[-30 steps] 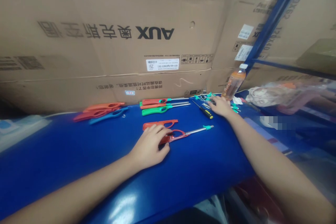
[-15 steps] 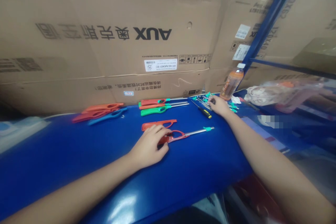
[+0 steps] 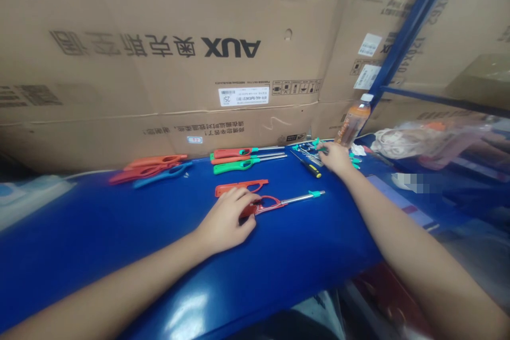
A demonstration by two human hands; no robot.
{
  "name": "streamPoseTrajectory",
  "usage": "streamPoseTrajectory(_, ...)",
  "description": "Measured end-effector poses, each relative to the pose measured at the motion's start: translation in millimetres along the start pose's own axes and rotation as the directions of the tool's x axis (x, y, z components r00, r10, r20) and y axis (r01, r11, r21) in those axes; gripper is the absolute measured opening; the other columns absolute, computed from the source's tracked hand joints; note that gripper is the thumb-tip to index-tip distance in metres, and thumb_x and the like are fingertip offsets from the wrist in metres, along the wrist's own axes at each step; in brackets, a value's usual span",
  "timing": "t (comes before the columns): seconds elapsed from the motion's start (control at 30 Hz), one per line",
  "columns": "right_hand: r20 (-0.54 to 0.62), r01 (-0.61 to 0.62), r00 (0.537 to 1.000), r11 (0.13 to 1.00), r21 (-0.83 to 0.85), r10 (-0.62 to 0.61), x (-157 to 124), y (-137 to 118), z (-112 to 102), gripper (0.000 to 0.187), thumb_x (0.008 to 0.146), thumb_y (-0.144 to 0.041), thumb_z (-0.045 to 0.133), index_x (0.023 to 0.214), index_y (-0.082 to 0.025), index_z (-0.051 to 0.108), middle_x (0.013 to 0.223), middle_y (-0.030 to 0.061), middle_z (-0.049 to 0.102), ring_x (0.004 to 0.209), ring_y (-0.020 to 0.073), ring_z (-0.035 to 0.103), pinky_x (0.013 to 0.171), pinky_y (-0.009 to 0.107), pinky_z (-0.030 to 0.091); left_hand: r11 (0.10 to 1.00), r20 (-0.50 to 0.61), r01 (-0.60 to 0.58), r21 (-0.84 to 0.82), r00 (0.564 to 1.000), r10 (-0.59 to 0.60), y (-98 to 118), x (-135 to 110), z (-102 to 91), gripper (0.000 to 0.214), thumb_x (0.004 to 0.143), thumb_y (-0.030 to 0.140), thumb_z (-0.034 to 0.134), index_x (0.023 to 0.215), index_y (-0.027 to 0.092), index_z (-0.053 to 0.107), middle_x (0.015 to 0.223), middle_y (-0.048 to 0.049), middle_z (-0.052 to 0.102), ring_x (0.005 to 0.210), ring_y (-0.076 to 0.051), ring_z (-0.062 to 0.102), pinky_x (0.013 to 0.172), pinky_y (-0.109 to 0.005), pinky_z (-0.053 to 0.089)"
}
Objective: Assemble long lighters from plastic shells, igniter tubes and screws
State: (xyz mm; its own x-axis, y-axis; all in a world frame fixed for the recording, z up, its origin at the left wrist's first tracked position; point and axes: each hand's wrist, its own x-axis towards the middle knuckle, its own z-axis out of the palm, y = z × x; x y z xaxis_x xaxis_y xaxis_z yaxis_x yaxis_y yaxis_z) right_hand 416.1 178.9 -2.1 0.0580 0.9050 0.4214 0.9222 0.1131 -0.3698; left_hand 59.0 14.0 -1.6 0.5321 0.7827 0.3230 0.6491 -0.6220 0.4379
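My left hand (image 3: 229, 219) is closed on the red handle of a long-necked gas lighter (image 3: 273, 203), whose metal tube with a green piece points right. Just beyond it lies a separate orange handle shell (image 3: 241, 187). My right hand (image 3: 332, 156) reaches into a pile of small metal and green parts (image 3: 306, 147) at the back; its fingers are bent together, and what they grip is hidden. A yellow and black screwdriver (image 3: 313, 169) lies left of that hand. Behind the orange shell, red, orange and green lighters (image 3: 237, 166) rest in a row.
More orange, red and blue handle shells (image 3: 149, 169) lie at the left back. A drink bottle (image 3: 354, 119) stands beyond my right hand. Large cardboard boxes (image 3: 159, 79) wall off the back of the blue table (image 3: 159, 255). Plastic bags (image 3: 430, 143) and a blue frame post (image 3: 406, 37) are at the right.
My right hand has shifted very slightly within the parts pile, its fingers drawn closer together. My left hand and the lighter stay in place.
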Motion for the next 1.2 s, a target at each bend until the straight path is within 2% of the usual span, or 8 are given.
streamPoseTrajectory(0.13, -0.032, 0.040, 0.999, 0.994, 0.105, -0.037, -3.5, -12.8, -10.1, 0.024, 0.086, -0.018, 0.049, 0.099, -0.016, 0.069, 0.108, 0.0134, 0.073, 0.098, 0.0264, 0.068, 0.092, 0.042, 0.051, 1.000, -0.008, 0.010, -0.010, 1.000, -0.010, -1.3, 0.7, 0.6, 0.038, 0.083, 0.016, 0.056, 0.119, 0.023, 0.065, 0.116, -0.0078, 0.067, 0.110, -0.028, 0.062, 0.099, -0.044, 0.050)
streamPoseTrajectory(0.23, 0.071, 0.151, 0.983, 0.964, 0.218, -0.170, -13.1, -34.6, -11.8, 0.021, 0.088, -0.021, 0.048, 0.097, -0.016, 0.065, 0.095, 0.0095, 0.073, 0.081, 0.0205, 0.067, 0.077, 0.034, 0.053, 1.000, -0.019, 0.019, -0.012, 1.000, -0.019, -2.9, 0.7, 2.0, 0.038, 0.083, 0.018, 0.058, 0.120, 0.023, 0.064, 0.119, -0.0080, 0.066, 0.112, -0.028, 0.062, 0.100, -0.044, 0.050)
streamPoseTrajectory(0.37, 0.264, 0.312, 0.873, 0.885, 0.347, -0.411, -33.0, -63.7, -10.0, 0.009, 0.084, -0.019, 0.056, 0.085, -0.019, 0.064, 0.080, 0.0012, 0.068, 0.070, 0.0153, 0.061, 0.069, 0.027, 0.049, 1.000, -0.042, 0.022, 0.008, 0.999, -0.022, -4.2, 0.6, 3.4, 0.038, 0.082, 0.019, 0.059, 0.120, 0.022, 0.064, 0.121, -0.0089, 0.066, 0.115, -0.029, 0.061, 0.101, -0.044, 0.051)
streamPoseTrajectory(0.5, 0.375, 0.378, 0.771, 0.843, 0.382, -0.515, -45.7, -75.4, -8.7, 0.010, 0.085, -0.017, 0.055, 0.092, -0.019, 0.062, 0.082, 0.0022, 0.067, 0.070, 0.0151, 0.058, 0.067, 0.027, 0.046, 1.000, -0.050, 0.013, 0.020, 0.999, -0.012, -4.1, 0.5, 2.8, 0.039, 0.082, 0.019, 0.060, 0.121, 0.022, 0.064, 0.122, -0.0089, 0.066, 0.116, -0.029, 0.062, 0.101, -0.044, 0.051)
streamPoseTrajectory(0.73, 0.377, 0.440, 0.804, 0.887, 0.142, -0.460, -51.1, -83.0, -3.2, 0.011, 0.089, -0.028, 0.065, 0.084, -0.018, 0.061, 0.086, 0.0075, 0.067, 0.080, 0.0208, 0.060, 0.071, 0.031, 0.043, 0.999, -0.084, 0.016, -0.038, 0.996, -0.019, -7.6, 1.5, 4.8, 0.029, 0.088, 0.023, 0.058, 0.116, 0.020, 0.066, 0.118, -0.0099, 0.069, 0.113, -0.028, 0.064, 0.101, -0.047, 0.052)
streamPoseTrajectory(0.93, 0.390, 0.440, 0.606, 0.701, 0.561, -0.693, -71.9, -108.0, -13.1, 0.018, 0.094, -0.033, 0.061, 0.086, -0.018, 0.061, 0.078, 0.0017, 0.063, 0.069, 0.0143, 0.054, 0.066, 0.026, 0.043, 0.986, -0.087, 0.043, -0.158, 0.995, -0.057, -15.1, 4.7, 10.5, 0.025, 0.088, 0.021, 0.060, 0.112, 0.019, 0.068, 0.110, -0.0080, 0.070, 0.103, -0.023, 0.067, 0.096, -0.041, 0.054)
streamPoseTrajectory(1.07, 0.441, 0.495, 0.507, 0.670, 0.553, -0.740, -84.8, -118.0, -22.5, 0.009, 0.096, -0.024, 0.057, 0.090, -0.018, 0.059, 0.085, 0.0022, 0.061, 0.073, 0.0140, 0.052, 0.067, 0.026, 0.041, 0.983, -0.088, 0.042, -0.181, 0.994, -0.059, -12.9, 3.9, 9.4, 0.026, 0.087, 0.024, 0.064, 0.112, 0.019, 0.068, 0.109, -0.0078, 0.069, 0.097, -0.021, 0.065, 0.092, -0.038, 0.055)
streamPoseTrajectory(1.2, 0.472, 0.533, 0.468, 0.665, 0.524, -0.747, -88.9, -118.3, -30.7, 0.007, 0.098, -0.020, 0.051, 0.094, -0.018, 0.057, 0.092, 0.0037, 0.060, 0.079, 0.0153, 0.052, 0.071, 0.027, 0.042, 0.983, -0.063, 0.020, -0.180, 0.998, -0.032, -9.6, 2.9, 6.2, 0.032, 0.083, 0.026, 0.068, 0.114, 0.019, 0.067, 0.108, -0.0071, 0.069, 0.098, -0.022, 0.064, 0.092, -0.038, 0.054)
